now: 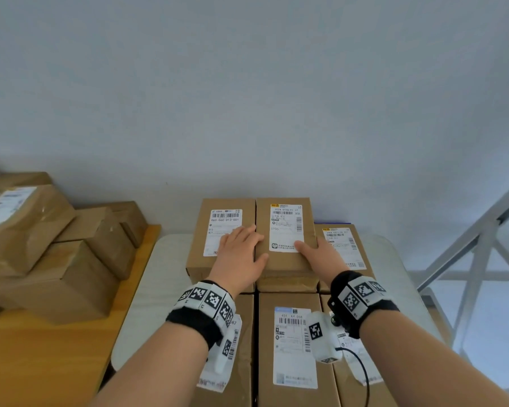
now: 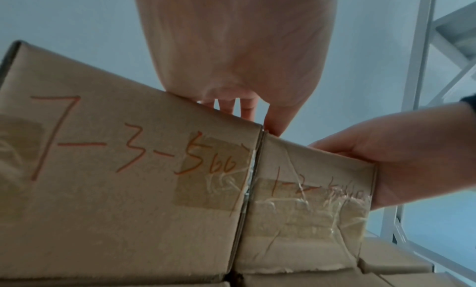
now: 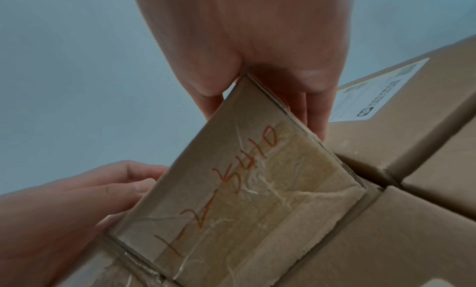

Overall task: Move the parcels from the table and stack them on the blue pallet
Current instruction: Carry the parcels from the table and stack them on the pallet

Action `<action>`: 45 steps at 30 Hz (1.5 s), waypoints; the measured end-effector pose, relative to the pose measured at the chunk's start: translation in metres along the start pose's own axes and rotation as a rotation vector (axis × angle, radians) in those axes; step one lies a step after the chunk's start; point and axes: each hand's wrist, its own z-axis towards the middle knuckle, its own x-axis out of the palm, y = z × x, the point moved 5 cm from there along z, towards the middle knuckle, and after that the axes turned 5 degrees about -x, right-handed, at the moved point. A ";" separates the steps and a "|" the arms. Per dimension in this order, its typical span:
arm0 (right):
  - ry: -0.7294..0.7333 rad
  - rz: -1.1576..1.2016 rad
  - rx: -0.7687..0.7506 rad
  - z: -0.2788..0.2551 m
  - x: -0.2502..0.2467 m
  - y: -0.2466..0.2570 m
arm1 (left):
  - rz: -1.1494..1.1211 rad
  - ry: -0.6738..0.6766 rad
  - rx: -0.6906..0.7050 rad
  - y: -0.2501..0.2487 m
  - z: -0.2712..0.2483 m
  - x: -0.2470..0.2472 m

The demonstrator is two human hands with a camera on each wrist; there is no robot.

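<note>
Both hands are closing on one box from opposite sides. Going left to right: the left hand (image 1: pixel 238 254) is lying mostly flat on the neighbouring box (image 1: pixel 221 239), thumb pressing the middle box (image 1: pixel 285 245) at its left edge; the right hand (image 1: pixel 320 254) is gripping its right edge, thumb on top, fingers wedging down beside the right box (image 1: pixel 345 251). That squeeze is probably for lifting it out of the tight row on the table (image 1: pixel 156 277). No blue pallet is showing.

A plain pale grey-blue wall (image 1: pixel 247 83) fills the background. A grey metal shelving frame (image 1: pixel 482 239) with diagonal braces stands at right. Soft, even light.
</note>
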 end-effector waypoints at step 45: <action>0.273 -0.093 -0.421 -0.222 0.405 0.219 | -0.477 -0.425 -0.568 0.377 -0.337 -0.200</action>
